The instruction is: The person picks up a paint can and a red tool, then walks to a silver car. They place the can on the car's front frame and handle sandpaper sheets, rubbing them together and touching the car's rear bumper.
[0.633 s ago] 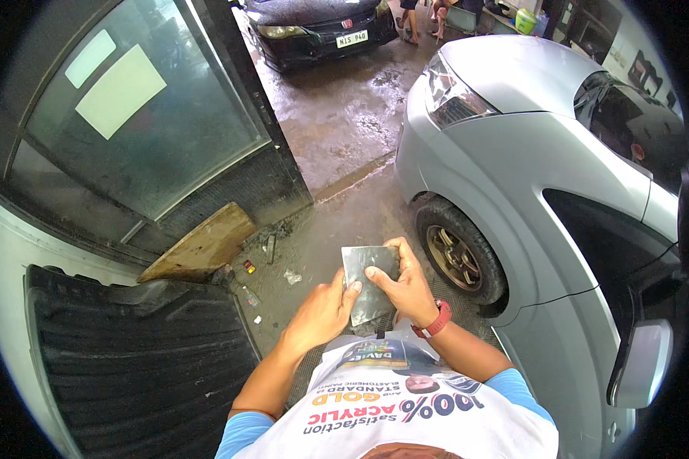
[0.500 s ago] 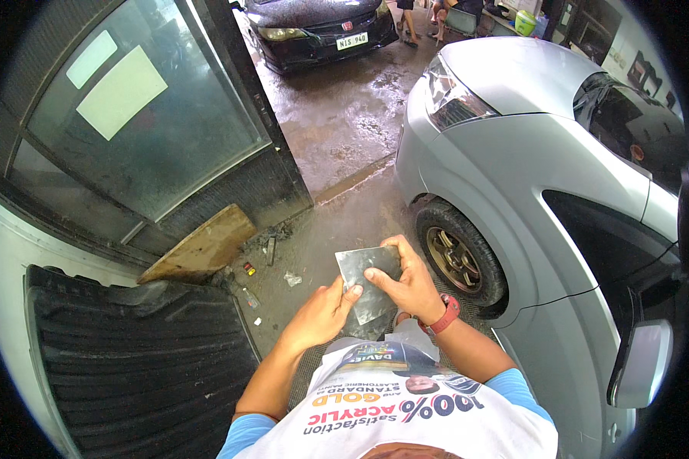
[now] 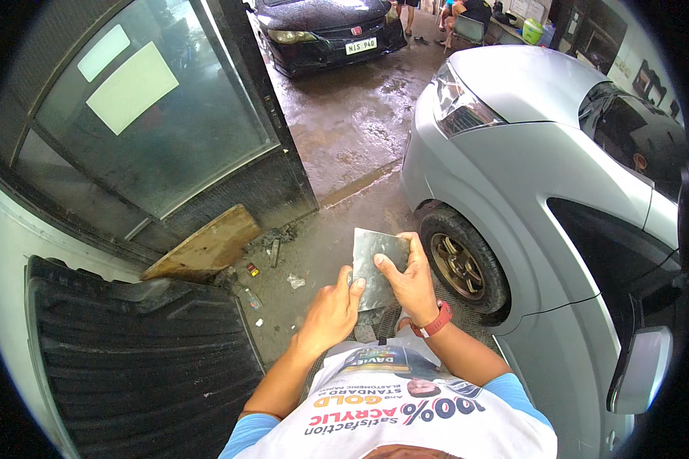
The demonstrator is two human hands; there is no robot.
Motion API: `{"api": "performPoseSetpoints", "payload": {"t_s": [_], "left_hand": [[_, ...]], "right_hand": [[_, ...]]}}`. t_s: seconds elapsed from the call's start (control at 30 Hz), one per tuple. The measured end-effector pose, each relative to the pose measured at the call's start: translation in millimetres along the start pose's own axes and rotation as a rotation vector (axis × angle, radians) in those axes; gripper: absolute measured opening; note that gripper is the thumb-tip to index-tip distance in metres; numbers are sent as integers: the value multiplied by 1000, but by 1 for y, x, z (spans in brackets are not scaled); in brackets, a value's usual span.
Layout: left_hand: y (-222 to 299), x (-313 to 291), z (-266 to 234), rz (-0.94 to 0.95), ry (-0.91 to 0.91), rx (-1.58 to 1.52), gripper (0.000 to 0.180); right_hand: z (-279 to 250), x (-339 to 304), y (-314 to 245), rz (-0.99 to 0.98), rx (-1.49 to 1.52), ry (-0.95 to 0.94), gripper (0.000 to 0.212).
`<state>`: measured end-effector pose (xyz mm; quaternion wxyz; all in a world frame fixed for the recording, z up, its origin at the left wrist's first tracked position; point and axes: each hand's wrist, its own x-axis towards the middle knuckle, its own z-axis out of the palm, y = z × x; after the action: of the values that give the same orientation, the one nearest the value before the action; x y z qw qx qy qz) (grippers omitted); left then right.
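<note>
In front of my body, both hands hold a thin grey rectangular sheet [image 3: 367, 264], worn and smudged, that looks like sandpaper. My left hand [image 3: 329, 314] pinches its left edge between thumb and fingers. Across the right side, my right hand [image 3: 415, 287] grips it, the thumb lying flat on the face and the fingers wrapped behind the upper right corner. A red watch [image 3: 435, 317] is on my right wrist. The sheet's back and most of my fingertips are hidden.
A silver car [image 3: 513, 153] stands close on my right, its front wheel [image 3: 463, 264] near my right hand. A black ribbed liner [image 3: 138, 352] and a wooden board [image 3: 207, 245] lean at left by a glass door [image 3: 153, 99]. Litter [image 3: 296, 281] dots the floor. A black car [image 3: 321, 30] is beyond.
The sheet has turned more upright and shifted slightly up and right, with both hands still holding it. My view has tilted slightly, so the surroundings sit a little lower and further right.
</note>
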<state>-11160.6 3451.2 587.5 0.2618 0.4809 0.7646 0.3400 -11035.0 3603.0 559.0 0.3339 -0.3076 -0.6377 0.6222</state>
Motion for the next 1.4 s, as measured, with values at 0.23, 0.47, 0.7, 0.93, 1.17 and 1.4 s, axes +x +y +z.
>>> {"api": "performPoseSetpoints", "payload": {"t_s": [0.23, 0.47, 0.7, 0.93, 1.17, 1.4], "left_hand": [[1, -4, -6, -14, -121, 18, 58], [-34, 0, -2, -59, -166, -168, 65], [-75, 2, 26, -178, -250, -1330, 59], [-88, 3, 20, -77, -9, -1041, 62], [-74, 7, 37, 64, -24, -620, 43], [-69, 12, 84, -31, -348, -542, 53]], "right_hand": [[-11, 0, -34, -124, -195, -166, 39], [-17, 11, -21, -153, -217, -96, 36], [-5, -20, 20, 183, 117, -334, 43], [-25, -49, 37, 399, 536, -363, 47], [-37, -59, 82, 838, 729, 14, 30], [-72, -48, 68, 167, 165, 357, 31]]}}
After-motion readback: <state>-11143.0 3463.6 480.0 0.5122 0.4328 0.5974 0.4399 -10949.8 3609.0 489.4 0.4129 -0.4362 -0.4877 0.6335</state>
